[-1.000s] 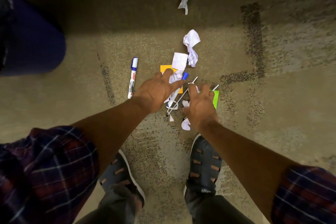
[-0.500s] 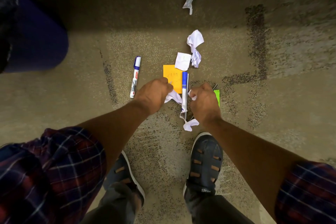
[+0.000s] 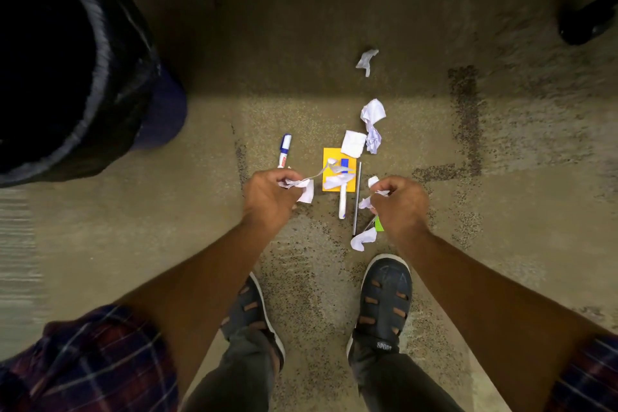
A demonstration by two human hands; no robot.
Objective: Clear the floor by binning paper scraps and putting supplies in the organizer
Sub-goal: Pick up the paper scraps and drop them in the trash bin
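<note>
From the head camera, your left hand [image 3: 271, 199] is closed around a crumpled white paper scrap [image 3: 302, 189], with a thin strip of it trailing toward the orange sticky pad [image 3: 331, 174] on the floor [image 3: 501, 244]. Your right hand [image 3: 399, 204] is also closed, gripping more white scraps [image 3: 374, 192] that poke out between the fingers.

Between your hands, a blue-capped pen [image 3: 342, 197] lies partly across the orange pad, and a thin dark stick [image 3: 357, 199], possibly a pencil, lies just beside it. A small green note [image 3: 379, 226] peeks out beside your right wrist, and a loose white scrap [image 3: 363, 239] sits on the floor just ahead of your right sandal [image 3: 384, 301].

Beyond the pad you have a flat white square of paper [image 3: 353, 143], touching a larger crumpled piece [image 3: 373, 124]. A smaller torn scrap [image 3: 366, 61] lies well apart, farther off in shadow.

A blue-and-white marker [image 3: 284, 150] lies just beyond your left hand. The bin [image 3: 110, 77], lined with a black bag, stands to your far left.
</note>
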